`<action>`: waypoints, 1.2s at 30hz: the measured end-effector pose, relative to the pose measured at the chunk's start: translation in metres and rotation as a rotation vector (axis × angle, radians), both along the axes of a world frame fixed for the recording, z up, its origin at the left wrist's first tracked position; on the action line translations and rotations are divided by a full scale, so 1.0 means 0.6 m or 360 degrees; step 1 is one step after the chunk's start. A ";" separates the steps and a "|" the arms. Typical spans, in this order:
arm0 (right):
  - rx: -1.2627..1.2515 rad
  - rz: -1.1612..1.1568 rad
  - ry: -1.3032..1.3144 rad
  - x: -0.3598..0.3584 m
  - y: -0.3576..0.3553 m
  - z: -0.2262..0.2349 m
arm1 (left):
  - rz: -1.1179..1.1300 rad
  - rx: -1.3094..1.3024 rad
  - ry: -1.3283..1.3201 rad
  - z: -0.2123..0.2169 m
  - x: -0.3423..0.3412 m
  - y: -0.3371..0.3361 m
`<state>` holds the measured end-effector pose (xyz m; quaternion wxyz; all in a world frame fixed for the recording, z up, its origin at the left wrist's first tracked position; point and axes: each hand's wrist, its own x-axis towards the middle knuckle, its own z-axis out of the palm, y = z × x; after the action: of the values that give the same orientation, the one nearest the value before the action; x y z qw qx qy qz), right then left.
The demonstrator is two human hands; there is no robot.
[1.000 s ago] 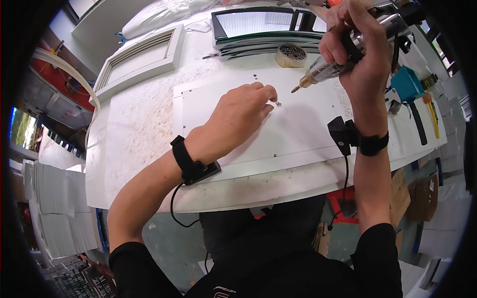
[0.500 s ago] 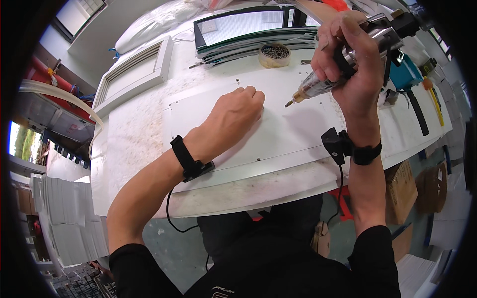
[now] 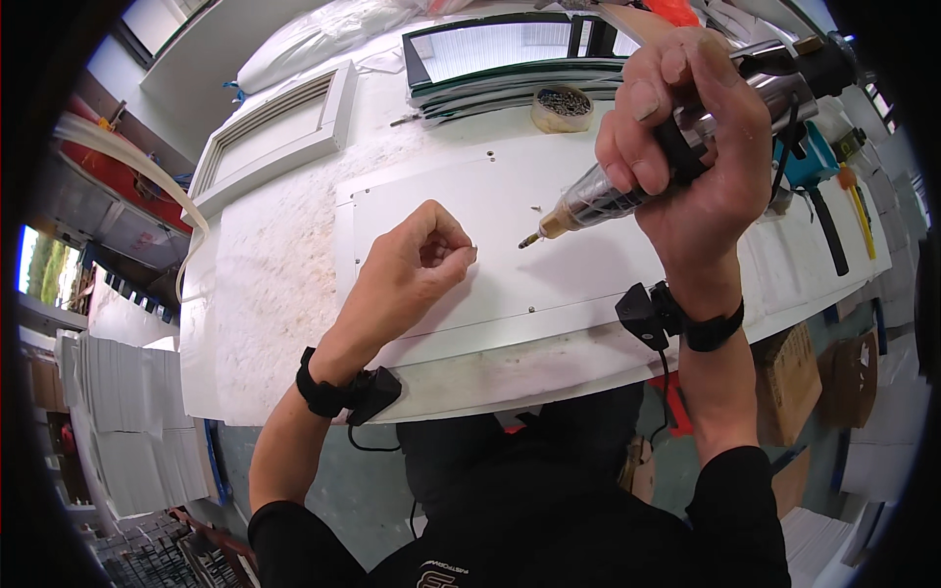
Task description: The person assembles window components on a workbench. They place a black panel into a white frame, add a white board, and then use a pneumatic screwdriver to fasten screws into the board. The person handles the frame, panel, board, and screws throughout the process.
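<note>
A white flat panel lies on the worktable, with small dark screws along its edges. Over its left part is my left hand, thumb and forefinger pinched together; a tiny dark speck shows at the fingertips, too small to name. My right hand is wrapped round a metal power screwdriver. The tool slants down to the left, its bit above the panel, a short way right of my left fingertips. A small loose screw lies on the panel just behind the bit.
A round tub of screws stands behind the panel, beside a stack of dark-framed glass panes. At the far left lies a white louvred frame. A black-handled tool and a yellow tool lie at the right.
My left hand has drawn back to the left and turned, its pinched fingertips now showing. The screwdriver in my right hand has moved left and toward me.
</note>
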<state>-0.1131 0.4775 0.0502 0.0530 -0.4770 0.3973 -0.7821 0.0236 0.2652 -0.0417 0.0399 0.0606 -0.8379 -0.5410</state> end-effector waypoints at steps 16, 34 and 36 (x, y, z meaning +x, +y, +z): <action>-0.0197 0.0355 -0.0082 0.033 -0.079 0.006 | 0.0056 0.0750 0.0346 -0.030 0.085 -0.019; -0.0182 0.0428 -0.0146 0.035 -0.106 -0.003 | 0.0136 0.0805 0.0286 -0.025 0.097 -0.026; -0.0179 0.0451 -0.0144 0.034 -0.111 -0.004 | 0.0147 0.0925 0.0225 -0.022 0.097 -0.029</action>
<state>-0.0926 0.4107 0.0477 0.1540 -0.4948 0.2789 -0.8085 0.0821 0.2477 -0.0550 0.1037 0.0697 -0.6395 -0.7586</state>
